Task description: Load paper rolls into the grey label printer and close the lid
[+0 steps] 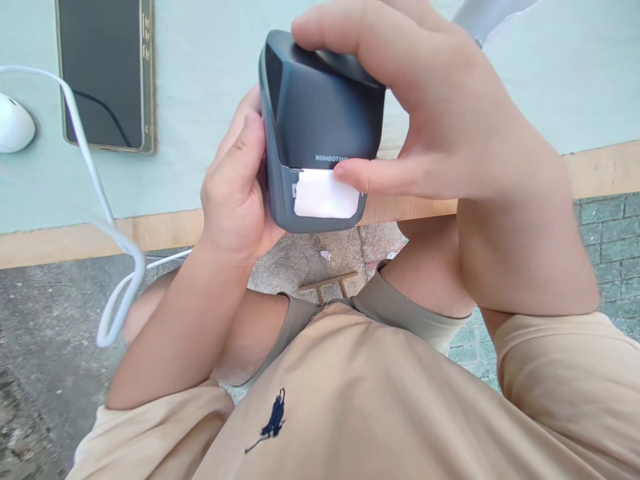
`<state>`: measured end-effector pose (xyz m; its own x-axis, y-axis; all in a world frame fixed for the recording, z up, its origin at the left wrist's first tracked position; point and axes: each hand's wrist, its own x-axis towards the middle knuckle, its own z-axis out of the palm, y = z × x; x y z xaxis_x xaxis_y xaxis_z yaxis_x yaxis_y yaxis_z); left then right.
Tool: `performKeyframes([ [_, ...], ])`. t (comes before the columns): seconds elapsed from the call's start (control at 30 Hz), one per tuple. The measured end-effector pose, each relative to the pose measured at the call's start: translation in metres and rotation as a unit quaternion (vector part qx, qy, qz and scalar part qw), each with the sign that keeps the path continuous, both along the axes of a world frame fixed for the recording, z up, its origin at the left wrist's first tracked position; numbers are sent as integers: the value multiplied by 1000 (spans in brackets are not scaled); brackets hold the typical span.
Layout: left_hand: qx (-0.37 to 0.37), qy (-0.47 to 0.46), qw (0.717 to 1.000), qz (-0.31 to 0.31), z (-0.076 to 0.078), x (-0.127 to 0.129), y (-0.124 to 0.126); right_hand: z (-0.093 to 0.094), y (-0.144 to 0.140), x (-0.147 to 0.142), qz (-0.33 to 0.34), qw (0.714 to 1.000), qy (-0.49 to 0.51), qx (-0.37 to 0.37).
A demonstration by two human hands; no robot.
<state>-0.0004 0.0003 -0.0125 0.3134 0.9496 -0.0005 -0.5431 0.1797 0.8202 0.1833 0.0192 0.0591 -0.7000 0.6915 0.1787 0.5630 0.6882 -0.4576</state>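
I see the left hand [235,190] gripping a smooth, rounded black plastic device [325,113] over the pale-green tabletop [200,80], the right hand [450,113] clasping its top and flat white paper slip [320,200].

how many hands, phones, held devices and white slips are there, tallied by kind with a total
Hands: 2, the left hand and the right hand
Phones: 1, the dark-screened phone on the table
Held devices: 1, the dark device
White slips: 1, the white slip at the device's front
Total: 5
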Motion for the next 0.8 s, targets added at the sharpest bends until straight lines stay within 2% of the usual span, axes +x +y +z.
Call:
performKeyframes([
  [0.13, 32, 41, 999, -9, -1, 0, 2, -3, 5, 6, 65, 997, 30, 23],
  [0.27, 45, 30, 998, -9, 1, 2, 3, -7, 9, 8, 61, 997, 44, 7],
  [0.4, 67, 51, 996, 19, -1, -1, 5, -9, 9, 8, 101, 992, 71, 11],
  [0.5, 88, 56, 994, 23, -4, -3, 7, -5, 3, 6, 63, 995, 69, -22],
  [0.6, 78, 50, 995, 36, -4, -3, 6, 0, -2, 3, 49, 996, 62, -41],
  [0.7, 42, 21, 999, 20, 2, -1, 4, 3, -2, 2, 52, 997, 49, -14],
  [0.8, 5, 9, 1000, 12, 8, 2, 1, -1, 1, 5, 22, 998, 45, 31],
])
